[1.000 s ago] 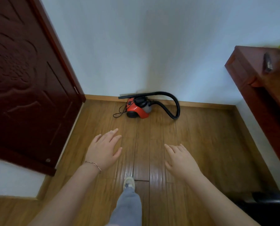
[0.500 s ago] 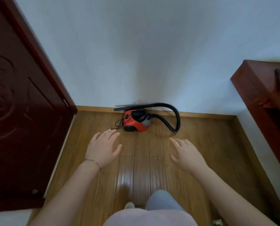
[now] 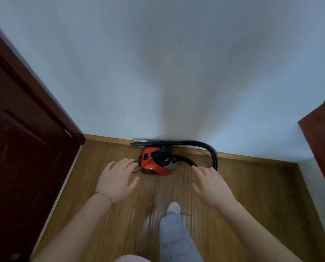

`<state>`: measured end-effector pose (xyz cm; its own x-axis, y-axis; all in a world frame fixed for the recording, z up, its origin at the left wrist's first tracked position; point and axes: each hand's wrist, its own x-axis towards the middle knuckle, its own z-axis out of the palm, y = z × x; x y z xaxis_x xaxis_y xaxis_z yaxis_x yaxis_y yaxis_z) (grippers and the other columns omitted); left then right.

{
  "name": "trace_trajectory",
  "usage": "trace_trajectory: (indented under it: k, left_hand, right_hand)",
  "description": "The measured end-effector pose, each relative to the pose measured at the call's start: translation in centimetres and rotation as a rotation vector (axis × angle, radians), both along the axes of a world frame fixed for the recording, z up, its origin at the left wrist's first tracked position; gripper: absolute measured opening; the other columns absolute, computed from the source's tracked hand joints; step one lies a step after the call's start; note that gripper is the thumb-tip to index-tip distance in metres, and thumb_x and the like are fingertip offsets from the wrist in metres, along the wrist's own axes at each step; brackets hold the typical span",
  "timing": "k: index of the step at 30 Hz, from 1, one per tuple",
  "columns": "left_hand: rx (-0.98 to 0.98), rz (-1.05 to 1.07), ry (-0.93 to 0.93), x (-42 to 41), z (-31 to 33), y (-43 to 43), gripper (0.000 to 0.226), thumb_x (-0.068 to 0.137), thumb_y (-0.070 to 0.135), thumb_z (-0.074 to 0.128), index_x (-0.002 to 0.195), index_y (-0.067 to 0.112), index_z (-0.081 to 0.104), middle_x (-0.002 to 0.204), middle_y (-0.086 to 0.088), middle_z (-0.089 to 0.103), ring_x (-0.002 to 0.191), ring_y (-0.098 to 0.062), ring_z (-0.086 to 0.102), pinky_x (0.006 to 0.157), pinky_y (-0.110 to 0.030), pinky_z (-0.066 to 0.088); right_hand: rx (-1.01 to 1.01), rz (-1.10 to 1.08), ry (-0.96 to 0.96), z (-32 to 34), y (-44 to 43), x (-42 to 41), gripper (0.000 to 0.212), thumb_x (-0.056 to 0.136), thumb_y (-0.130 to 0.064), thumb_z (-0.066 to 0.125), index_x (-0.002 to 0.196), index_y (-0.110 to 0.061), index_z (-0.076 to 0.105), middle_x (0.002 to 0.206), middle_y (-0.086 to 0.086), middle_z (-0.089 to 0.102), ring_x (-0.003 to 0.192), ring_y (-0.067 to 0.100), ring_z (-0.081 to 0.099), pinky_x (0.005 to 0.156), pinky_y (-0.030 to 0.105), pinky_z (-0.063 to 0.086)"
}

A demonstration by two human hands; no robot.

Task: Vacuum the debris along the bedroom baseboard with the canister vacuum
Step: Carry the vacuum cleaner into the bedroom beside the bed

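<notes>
canister vacuum (image 3: 154, 164): red, on floor against baseboard (image 3: 252, 157) | hose (image 3: 212, 154): loops right of it | left hand (image 3: 118, 179), right hand (image 3: 210, 185): near vacuum, fingers spread wide, holding nothing

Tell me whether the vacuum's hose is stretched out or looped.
Looped. The black hose leaves the red canister vacuum, arcs round to the right and runs back left along the baseboard behind it. Neither hand holds it.

Dim, soft daylight here, and a broad grey shadow runs down the wall (image 3: 176, 82). Motion blur smears the trouser leg (image 3: 176, 235) and floorboards (image 3: 252, 195); wide-angle bending warps the door (image 3: 25, 138) at the edge.
</notes>
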<state>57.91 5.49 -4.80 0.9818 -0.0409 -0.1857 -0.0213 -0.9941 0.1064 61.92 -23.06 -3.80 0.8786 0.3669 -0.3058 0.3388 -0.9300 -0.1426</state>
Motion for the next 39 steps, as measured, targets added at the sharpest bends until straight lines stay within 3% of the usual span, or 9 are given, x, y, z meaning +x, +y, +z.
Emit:
trace_trajectory:
  k: [3,8,14,20,26,29,31,35,39]
  left_hand:
    - [-0.002,0.046,-0.008,4.8,-0.2,-0.3,0.061,0.085,0.056,0.02,0.136,0.031,0.044,0.144,0.012,0.043,0.136,-0.005,0.033,0.113,-0.034,0.02]
    - [-0.066,0.103,0.042,11.7,-1.5,-0.5,0.048,0.092,0.047,0.041,0.137,0.031,0.041,0.145,0.011,0.041,0.137,-0.006,0.031,0.114,-0.033,0.017]
    - [-0.202,0.179,0.061,18.1,-6.5,-0.2,0.045,0.093,0.044,0.04,0.136,0.03,0.042,0.14,0.011,0.045,0.132,-0.005,0.037,0.11,-0.028,0.025]
    - [-0.462,0.336,0.096,23.4,-19.4,-0.6,0.041,0.093,0.04,0.045,0.131,0.026,0.05,0.131,0.009,0.054,0.12,-0.01,0.049,0.101,-0.03,0.041]
    - [-0.849,0.655,0.144,26.8,-34.8,-3.8,0.03,0.092,0.034,0.051,0.117,0.019,0.06,0.114,0.004,0.062,0.104,-0.009,0.057,0.086,-0.022,0.044]
    - [-0.89,0.632,0.227,27.5,-42.0,-5.6,0.035,0.092,0.04,0.049,0.119,0.021,0.058,0.113,0.007,0.061,0.104,-0.007,0.057,0.086,-0.022,0.045]
    - [-0.915,0.646,0.259,27.9,-45.9,-6.5,0.034,0.092,0.043,0.048,0.116,0.023,0.059,0.107,0.009,0.061,0.099,-0.006,0.056,0.077,-0.017,0.043]
    - [-1.215,1.034,0.412,28.4,-52.1,-7.9,0.032,0.092,0.045,0.047,0.087,0.018,0.063,0.088,0.001,0.066,0.083,-0.014,0.061,0.066,-0.023,0.044]
    - [-1.372,1.305,0.406,29.0,-55.3,-8.3,0.033,0.089,0.046,0.053,0.096,0.015,0.06,0.086,-0.004,0.064,0.077,-0.012,0.061,0.069,-0.024,0.048]
  right_hand:
    - [-0.017,0.044,0.042,-0.6,-0.1,6.3,0.06,0.096,-0.039,0.039,0.149,-0.017,0.023,0.15,0.001,0.037,0.135,0.021,0.034,0.116,0.033,0.018]
    - [-0.046,0.14,0.077,-2.2,0.3,15.1,0.06,0.096,-0.039,0.04,0.149,-0.018,0.022,0.151,0.002,0.035,0.138,0.021,0.029,0.116,0.034,0.016]
    - [-0.058,0.158,0.124,-7.7,2.6,22.5,0.058,0.097,-0.038,0.038,0.149,-0.019,0.022,0.152,0.0,0.034,0.14,0.019,0.027,0.116,0.032,0.014]
    - [-0.055,0.119,0.127,-21.4,4.6,28.0,0.057,0.096,-0.037,0.038,0.149,-0.017,0.025,0.15,0.002,0.037,0.138,0.021,0.031,0.116,0.035,0.018]
    - [-0.05,0.124,0.125,-37.2,6.8,32.3,0.056,0.096,-0.035,0.04,0.148,-0.016,0.028,0.149,0.004,0.039,0.137,0.023,0.033,0.118,0.035,0.017]
    - [-0.044,0.144,0.09,-43.9,7.7,34.1,0.056,0.095,-0.033,0.043,0.146,-0.014,0.031,0.146,0.006,0.043,0.133,0.025,0.037,0.114,0.036,0.022]
    - [-0.035,0.167,0.053,-47.6,8.2,35.5,0.054,0.094,-0.03,0.046,0.144,-0.012,0.035,0.142,0.008,0.047,0.13,0.027,0.041,0.111,0.036,0.026]
    - [-0.009,0.184,-0.007,-53.7,9.5,39.0,0.05,0.09,-0.024,0.054,0.136,-0.008,0.046,0.129,0.017,0.057,0.118,0.036,0.05,0.1,0.042,0.038]
    - [-0.084,0.153,0.001,-57.6,10.9,41.7,0.049,0.091,-0.029,0.051,0.137,-0.013,0.044,0.134,0.013,0.051,0.124,0.034,0.044,0.096,0.041,0.039]
